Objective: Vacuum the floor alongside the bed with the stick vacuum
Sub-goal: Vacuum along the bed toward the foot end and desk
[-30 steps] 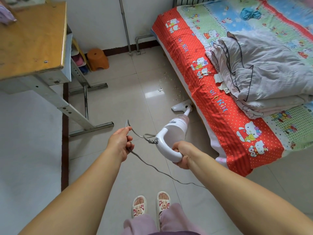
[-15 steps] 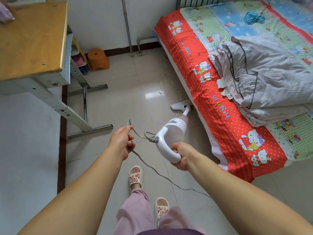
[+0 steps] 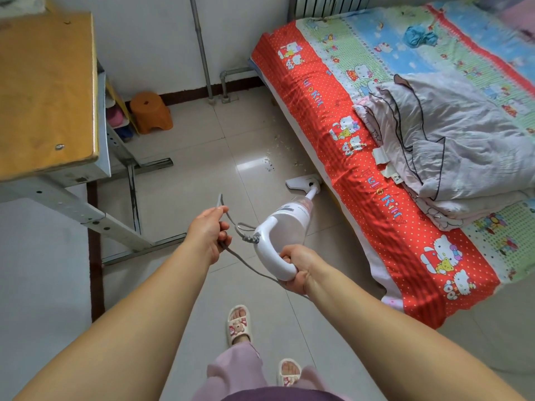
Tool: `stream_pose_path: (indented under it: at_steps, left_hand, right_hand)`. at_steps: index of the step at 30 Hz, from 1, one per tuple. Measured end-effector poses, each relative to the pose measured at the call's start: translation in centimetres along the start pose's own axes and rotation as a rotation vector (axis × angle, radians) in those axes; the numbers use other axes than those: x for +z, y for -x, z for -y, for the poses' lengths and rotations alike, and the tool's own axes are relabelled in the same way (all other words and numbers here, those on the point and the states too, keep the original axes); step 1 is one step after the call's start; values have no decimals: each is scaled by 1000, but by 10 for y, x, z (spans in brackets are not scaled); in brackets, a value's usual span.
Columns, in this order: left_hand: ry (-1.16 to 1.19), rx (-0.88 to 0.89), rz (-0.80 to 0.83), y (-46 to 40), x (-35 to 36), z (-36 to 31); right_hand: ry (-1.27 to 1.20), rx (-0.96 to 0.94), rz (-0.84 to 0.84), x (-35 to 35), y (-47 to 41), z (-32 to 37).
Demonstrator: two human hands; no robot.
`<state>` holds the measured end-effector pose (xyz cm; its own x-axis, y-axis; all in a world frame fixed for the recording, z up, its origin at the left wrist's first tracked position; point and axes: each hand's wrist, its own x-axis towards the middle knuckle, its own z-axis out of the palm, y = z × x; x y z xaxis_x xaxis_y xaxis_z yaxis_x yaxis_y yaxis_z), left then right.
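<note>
Bedding in red, green and blue cartoon-cat print covers the wide bed (image 3: 373,169) along the right side, with a crumpled grey quilt (image 3: 451,146) heaped on top. Pale glossy floor tiles (image 3: 185,175) fill the middle, and scattered crumbs of debris (image 3: 272,157) lie near the bed's edge. At the left stands a wooden-topped desk on grey metal legs (image 3: 46,91), and a small orange plastic stool (image 3: 150,112) sits by the wall behind it.

The white plastic stick vacuum (image 3: 285,224) slants down from the hands toward the bed: a looped handle, a bulbous white body with a clear dust cup, a short white tube, and a flat white floor head (image 3: 302,182) resting on the tiles right against the red bed skirt, just short of the debris. Its grey power cord (image 3: 246,233) leaves the handle's top and loops leftward.

The right hand (image 3: 299,266) is wrapped tightly around the lower end of the handle. The left hand (image 3: 208,233) pinches the cord, lifting it clear beside the vacuum.
</note>
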<state>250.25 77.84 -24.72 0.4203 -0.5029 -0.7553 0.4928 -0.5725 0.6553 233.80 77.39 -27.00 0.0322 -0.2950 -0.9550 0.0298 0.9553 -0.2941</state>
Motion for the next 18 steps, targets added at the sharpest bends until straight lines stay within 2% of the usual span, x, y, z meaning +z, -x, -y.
stream_pose_path:
  at_steps: [18]
  left_hand:
    - [-48,-2,86,-62,-15,-65]
  right_hand:
    - [18,71,8,73,19,32]
